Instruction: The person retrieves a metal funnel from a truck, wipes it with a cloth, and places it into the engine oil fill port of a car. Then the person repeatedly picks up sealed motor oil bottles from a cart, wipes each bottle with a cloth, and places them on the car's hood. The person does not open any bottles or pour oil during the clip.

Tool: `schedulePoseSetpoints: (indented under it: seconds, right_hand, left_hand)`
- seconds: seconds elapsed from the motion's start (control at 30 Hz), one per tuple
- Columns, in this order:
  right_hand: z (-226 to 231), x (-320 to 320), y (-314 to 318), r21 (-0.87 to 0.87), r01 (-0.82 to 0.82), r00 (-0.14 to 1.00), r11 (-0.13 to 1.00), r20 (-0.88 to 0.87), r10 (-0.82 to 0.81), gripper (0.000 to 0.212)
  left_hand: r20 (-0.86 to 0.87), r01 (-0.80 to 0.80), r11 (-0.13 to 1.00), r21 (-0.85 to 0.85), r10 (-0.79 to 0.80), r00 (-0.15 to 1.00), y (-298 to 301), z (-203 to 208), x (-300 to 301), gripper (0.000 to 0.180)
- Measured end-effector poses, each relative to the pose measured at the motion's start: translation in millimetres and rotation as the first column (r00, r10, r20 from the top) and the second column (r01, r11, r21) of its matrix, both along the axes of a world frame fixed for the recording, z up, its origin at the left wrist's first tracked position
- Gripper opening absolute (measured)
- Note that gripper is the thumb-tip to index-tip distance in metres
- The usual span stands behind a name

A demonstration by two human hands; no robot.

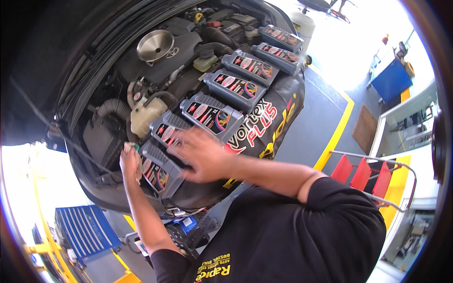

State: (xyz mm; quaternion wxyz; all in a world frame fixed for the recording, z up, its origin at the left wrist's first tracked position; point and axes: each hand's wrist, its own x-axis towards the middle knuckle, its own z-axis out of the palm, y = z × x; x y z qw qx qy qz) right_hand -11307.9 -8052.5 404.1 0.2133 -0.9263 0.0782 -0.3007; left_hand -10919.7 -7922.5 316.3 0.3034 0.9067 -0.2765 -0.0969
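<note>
Several grey motor oil bottles lie in a slanting row along the front edge of an open engine bay. My left hand (130, 162) is closed at the near end of this row, around what looks like a pale crumpled rag (139, 170) with a green patch. It is beside the nearest oil bottle (159, 172). My right hand (203, 153), smeared by motion, has its fingers apart over the second oil bottle (165, 128) and partly hides it. Whether it touches that bottle I cannot tell. Just beyond is a third oil bottle (211, 115).
A steel funnel (155, 45) sits on the engine cover. A pale fluid tank (146, 115) stands in the bay close to the bottles. A black printed cover (283, 101) drapes the car's front. Red steps (363, 177) are at right, a blue tool cabinet (87, 231) at lower left.
</note>
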Motion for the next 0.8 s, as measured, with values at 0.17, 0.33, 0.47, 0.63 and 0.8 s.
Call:
schedulePoseSetpoints:
  seconds: [0.17,0.33,0.47,0.63,0.8]
  right_hand:
    - [7,-150,-232,-0.101,0.677,0.734,0.729,0.022,-0.679,0.064]
    - [-7,-233,-447,-0.115,0.877,0.436,0.467,-0.221,-0.872,0.068]
    - [-27,-225,-545,-0.219,0.824,0.373,0.522,-0.484,-0.792,0.110]
    - [-22,-199,-564,-0.215,0.735,0.375,0.643,-0.662,-0.649,0.130]
    - [10,-234,-554,-0.036,0.766,0.561,0.641,-0.449,-0.695,0.118]
  left_hand:
    - [0.278,-0.101,0.990,-0.102,0.126,0.952,26,22,-39,0.065]
    - [-0.080,-0.295,0.747,-0.596,0.311,0.947,68,47,-110,0.053]
    - [-0.465,-0.524,0.361,-0.772,0.241,0.852,66,76,-175,0.051]
    - [-0.517,-0.563,0.192,-0.804,0.243,0.821,27,116,-241,0.056]
    - [-0.558,-0.562,0.194,-0.804,0.077,0.826,-8,155,-251,0.056]
